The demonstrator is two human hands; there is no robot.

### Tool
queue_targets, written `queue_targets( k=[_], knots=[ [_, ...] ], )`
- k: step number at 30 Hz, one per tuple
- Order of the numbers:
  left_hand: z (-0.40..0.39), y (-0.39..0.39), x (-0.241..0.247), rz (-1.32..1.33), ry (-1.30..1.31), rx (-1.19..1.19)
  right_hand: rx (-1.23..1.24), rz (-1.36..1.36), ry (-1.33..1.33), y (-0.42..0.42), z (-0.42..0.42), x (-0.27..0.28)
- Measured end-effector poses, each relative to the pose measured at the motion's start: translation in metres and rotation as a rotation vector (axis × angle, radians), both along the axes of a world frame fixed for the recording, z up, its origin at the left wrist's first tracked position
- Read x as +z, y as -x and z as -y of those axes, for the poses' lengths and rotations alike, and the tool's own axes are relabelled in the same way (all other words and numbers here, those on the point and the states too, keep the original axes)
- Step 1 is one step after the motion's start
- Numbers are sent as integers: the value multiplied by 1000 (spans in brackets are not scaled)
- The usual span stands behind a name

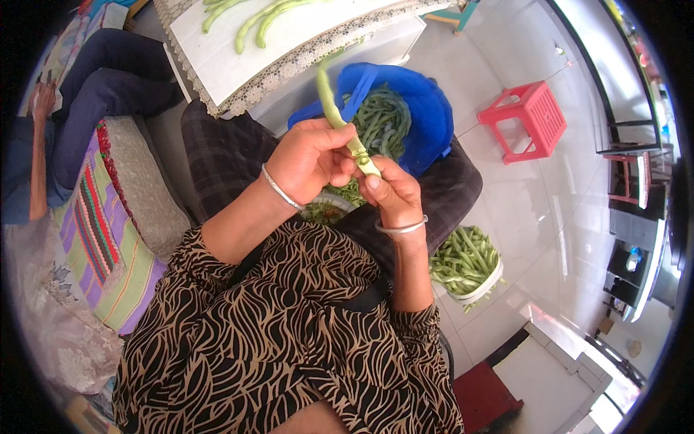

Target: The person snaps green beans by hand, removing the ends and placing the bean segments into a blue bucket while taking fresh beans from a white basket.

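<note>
A long green bean pod (327, 96) is held between both hands above the lap, its lower end split and showing the inside. My left hand (316, 154) pinches the pod's middle with thumb and fingers. Just below and to the right, my right hand (391, 190) grips the split end. Behind the hands, a blue bag (435, 122) stands open, holding many green bean pods (384, 116). Under my hands, partly hidden, is a container with green pieces (325, 211). A white basket (484, 286) full of bean pods sits on the floor at the right.
Several long pods (271, 21) lie on a white table with a lace-edged cloth (265, 84). A red plastic stool (528, 116) stands on the tiled floor. At the left, another person's dark-trousered legs (103, 81) are beside a striped cloth (116, 233) on the seat.
</note>
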State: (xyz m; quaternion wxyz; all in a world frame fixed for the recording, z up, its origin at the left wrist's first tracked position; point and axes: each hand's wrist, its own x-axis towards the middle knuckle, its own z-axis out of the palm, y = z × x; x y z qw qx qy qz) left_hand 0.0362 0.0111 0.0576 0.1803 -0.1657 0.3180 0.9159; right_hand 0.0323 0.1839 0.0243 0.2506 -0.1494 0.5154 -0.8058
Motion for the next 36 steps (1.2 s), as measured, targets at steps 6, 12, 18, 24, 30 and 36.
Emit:
queue_targets(
  k=[6,12,18,24,30,36],
  knots=[
    [-4,0,2,-35,18,-32,-24,83,8,-5,-2,-17],
    [-3,0,1,-15,-19,-36,-27,91,31,-6,-1,-12],
    [-2,3,2,49,-74,-25,-40,120,34,-6,0,-6],
    [2,3,1,20,-7,-48,-2,-90,-130,-4,-5,-8],
    [0,3,1,-72,238,1,-220,-538,-406,2,-4,-4],
    [-10,-2,5,-151,421,5,-253,-309,-470,-3,4,18]
  ],
)
